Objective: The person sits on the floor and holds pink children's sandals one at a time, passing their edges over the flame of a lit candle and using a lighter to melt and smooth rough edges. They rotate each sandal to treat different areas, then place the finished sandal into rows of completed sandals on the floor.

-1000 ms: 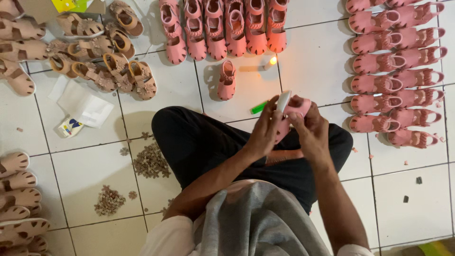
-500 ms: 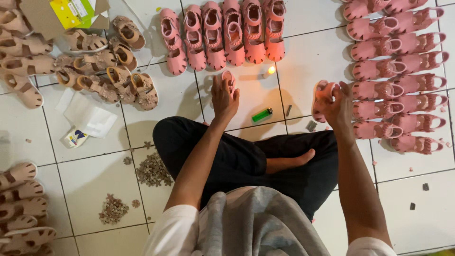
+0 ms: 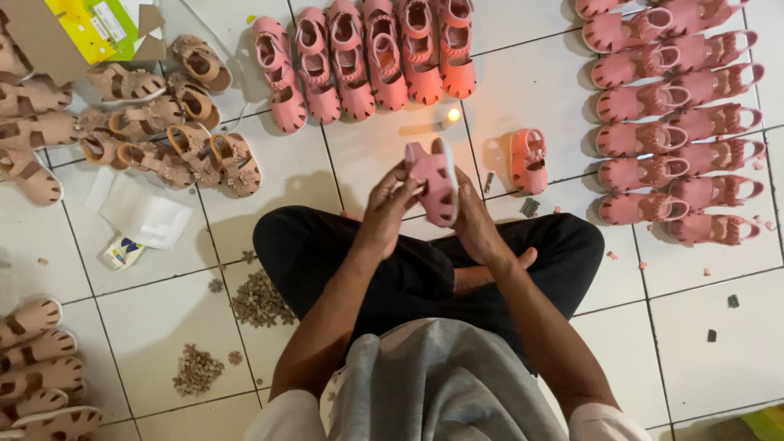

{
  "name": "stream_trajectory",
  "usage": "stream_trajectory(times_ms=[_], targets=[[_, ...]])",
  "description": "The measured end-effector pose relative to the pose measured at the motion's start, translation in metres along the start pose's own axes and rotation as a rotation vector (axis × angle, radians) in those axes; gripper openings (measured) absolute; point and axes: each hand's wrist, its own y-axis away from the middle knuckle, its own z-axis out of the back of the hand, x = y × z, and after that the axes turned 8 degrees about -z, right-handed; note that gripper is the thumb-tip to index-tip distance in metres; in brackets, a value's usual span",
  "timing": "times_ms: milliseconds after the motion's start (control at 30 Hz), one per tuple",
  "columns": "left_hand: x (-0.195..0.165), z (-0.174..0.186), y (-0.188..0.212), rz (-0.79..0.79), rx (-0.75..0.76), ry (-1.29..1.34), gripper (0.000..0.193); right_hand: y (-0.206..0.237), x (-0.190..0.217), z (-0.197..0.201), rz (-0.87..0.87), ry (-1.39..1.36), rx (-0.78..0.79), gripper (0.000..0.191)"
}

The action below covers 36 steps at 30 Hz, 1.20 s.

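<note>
head view: the person sits cross-legged on a white tiled floor (image 3: 539, 90), looking down at both hands raised over the lap. the left hand (image 3: 384, 214) and the right hand (image 3: 476, 222) together hold one small pink sandal (image 3: 435, 181), tilted nearly upright with its sole turned toward the camera. the left hand's fingers curl around the sandal's left edge and the right hand closes against its right side, so both hands are closed on it, not spread. the sandal hangs in the air above the black trousers (image 3: 408, 269), near the middle of the floor.

just beyond the hands a small candle flame (image 3: 452, 115) burns on the tile. to its right a single coral sandal (image 3: 528, 159) lies alone on the floor, apart from the held one. along the far edge of the floor, in the middle, stands a row of pink sandals (image 3: 363, 61) side by side, toes toward the person. along the right edge a column of pink sandals (image 3: 678, 122) is stacked in pairs. at the far left corner lies a loose heap of tan sandals (image 3: 155, 131) beside a yellow cardboard box (image 3: 94, 28). near the left edge sits a white plastic bag (image 3: 143, 214). small piles of tan flower trims (image 3: 261, 300) lie by the left knee, and more beige sandals (image 3: 37, 367) line the near left corner.
</note>
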Motion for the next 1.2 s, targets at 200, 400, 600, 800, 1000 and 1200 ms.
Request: stream_trajectory(times_ms=[200,400,600,800,1000,1200], targets=[[-0.024,-0.023,0.015,-0.104,0.038,-0.06,0.043,0.032,0.028,-0.032,0.157,0.271,-0.039,0.066],[-0.011,-0.029,0.02,-0.167,0.053,-0.057,0.035,0.039,0.012,-0.031,0.208,0.396,-0.134,0.064],[-0.019,-0.03,0.025,-0.095,0.028,-0.147,0.036,0.036,-0.017,-0.01,0.163,0.353,-0.19,0.06],[-0.005,-0.038,0.037,-0.176,-0.003,-0.205,0.069,0.03,-0.038,0.026,0.291,0.573,-0.417,0.061],[0.019,-0.045,0.036,-0.052,0.032,0.03,0.055,0.018,-0.039,0.055,0.14,0.39,-0.453,0.04],[-0.028,-0.024,0.017,-0.063,0.108,-0.419,0.061,-0.007,-0.003,0.157,0.378,1.324,-0.971,0.077]])
